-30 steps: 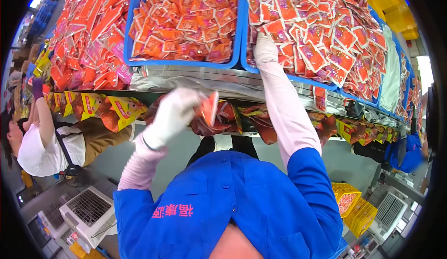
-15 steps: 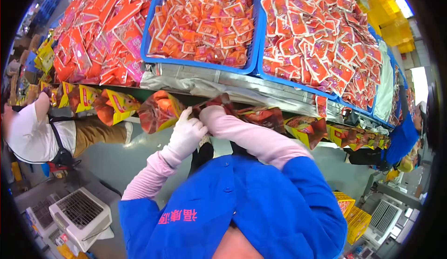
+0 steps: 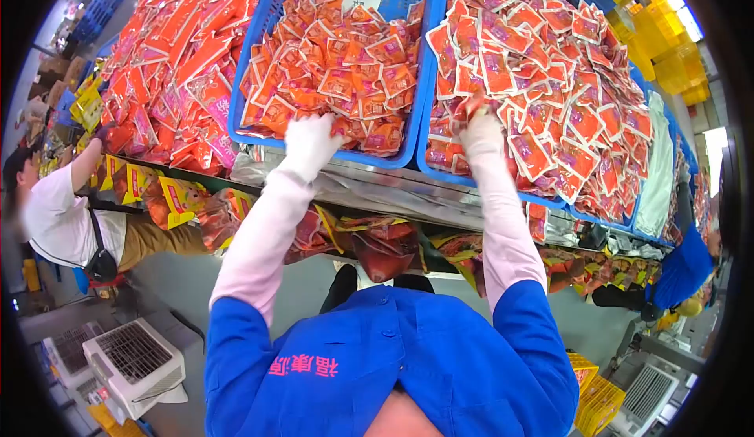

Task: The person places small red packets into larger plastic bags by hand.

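My left hand [image 3: 309,145], in a white glove, is over the front of the middle blue basket [image 3: 415,135]. Its fingers are curled closed around a small red-orange sachet, partly hidden among the others. At the front left of the right-hand blue basket [image 3: 440,171], my gloved right hand [image 3: 482,136] pinches a red sachet [image 3: 473,106] with white edges at its fingertips. Below and between my forearms, an open red pouch [image 3: 385,245] stands in a row of yellow-and-red pouches, apart from both hands.
Large red packets [image 3: 169,60] are heaped on the left. A metal ledge [image 3: 369,190] runs between baskets and pouches. A person in a white shirt [image 3: 59,221] stands at left; a blue sleeve [image 3: 679,237] shows at right. A grey-white ventilated unit [image 3: 133,362] sits behind left.
Both hands have left the pouch row, where they were close together, and moved up and apart into two baskets. The person at left now reaches toward the large packets.
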Available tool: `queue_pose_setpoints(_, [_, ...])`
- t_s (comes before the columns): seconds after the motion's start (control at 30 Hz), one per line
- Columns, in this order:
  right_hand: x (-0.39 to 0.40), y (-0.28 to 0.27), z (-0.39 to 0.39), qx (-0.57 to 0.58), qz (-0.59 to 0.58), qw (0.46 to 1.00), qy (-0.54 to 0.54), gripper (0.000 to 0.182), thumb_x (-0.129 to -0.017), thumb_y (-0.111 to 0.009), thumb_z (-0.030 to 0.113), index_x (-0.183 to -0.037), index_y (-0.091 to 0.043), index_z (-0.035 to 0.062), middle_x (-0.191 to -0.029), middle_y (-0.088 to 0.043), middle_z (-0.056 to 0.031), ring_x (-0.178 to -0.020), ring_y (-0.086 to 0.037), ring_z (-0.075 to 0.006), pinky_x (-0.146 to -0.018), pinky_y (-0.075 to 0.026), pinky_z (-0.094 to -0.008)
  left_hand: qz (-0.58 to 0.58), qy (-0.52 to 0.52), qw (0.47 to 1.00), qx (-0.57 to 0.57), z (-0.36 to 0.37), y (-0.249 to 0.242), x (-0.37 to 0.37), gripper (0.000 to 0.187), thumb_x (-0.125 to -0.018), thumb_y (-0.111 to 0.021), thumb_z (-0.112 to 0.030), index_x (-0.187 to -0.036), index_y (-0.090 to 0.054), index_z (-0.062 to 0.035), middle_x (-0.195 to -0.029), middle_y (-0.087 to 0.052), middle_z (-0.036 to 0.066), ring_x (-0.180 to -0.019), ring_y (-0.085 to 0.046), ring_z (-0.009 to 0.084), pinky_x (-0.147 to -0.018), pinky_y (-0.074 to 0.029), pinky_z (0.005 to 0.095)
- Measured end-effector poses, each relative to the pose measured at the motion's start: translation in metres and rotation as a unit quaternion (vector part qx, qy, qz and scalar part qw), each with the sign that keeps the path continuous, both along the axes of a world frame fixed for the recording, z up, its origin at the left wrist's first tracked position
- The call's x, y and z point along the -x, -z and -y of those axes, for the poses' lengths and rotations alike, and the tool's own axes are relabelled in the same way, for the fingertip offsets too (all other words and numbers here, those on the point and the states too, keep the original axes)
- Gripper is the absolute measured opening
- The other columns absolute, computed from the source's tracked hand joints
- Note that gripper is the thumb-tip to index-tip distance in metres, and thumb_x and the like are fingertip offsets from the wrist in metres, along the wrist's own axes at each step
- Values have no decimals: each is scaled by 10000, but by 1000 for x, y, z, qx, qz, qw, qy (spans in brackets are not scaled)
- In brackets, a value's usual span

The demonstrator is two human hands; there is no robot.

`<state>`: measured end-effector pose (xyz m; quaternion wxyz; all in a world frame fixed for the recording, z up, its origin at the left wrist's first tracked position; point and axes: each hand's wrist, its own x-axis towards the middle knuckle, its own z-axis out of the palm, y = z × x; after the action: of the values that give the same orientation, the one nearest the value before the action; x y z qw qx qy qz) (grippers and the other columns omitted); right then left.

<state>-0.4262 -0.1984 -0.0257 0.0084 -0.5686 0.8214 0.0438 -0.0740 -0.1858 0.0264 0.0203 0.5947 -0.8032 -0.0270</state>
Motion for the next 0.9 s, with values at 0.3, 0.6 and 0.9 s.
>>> queue_pose_setpoints(0.3, [31,-29,-59,337,332,881,-15,385,-933,-665,211,-1299,-652,91,-835,-726,-98,-767,-717,-193,-687,-545,-359,-184,20,979,-86,24,9,-27,169,-907,-670,-199,-1013,-736,-85,-937,-747,133,-901,-724,320,-808,-566,429])
queue_pose_setpoints(0.6, [-199,-136,-189,-130,437,853,-252,314,-886,-598,121,-1175,-719,114,-1034,-734,-175,-993,-707,-333,-864,-543,-418,-133,290,947,-26,-184,15,-64,178,-800,-717,-183,-942,-704,-75,-930,-695,105,-933,-661,246,-971,-453,400])
queue_pose_setpoints(0.9, [-317,134,-163,-262,93,878,-389,365,-897,-616,361,-1100,-766,97,-1128,-742,-170,-1091,-707,-283,-927,-550,-393,12,361,932,-41,-196,15,-101,89,-797,-603,-147,-783,-689,-135,-756,-670,37,-807,-665,216,-909,-482,365])
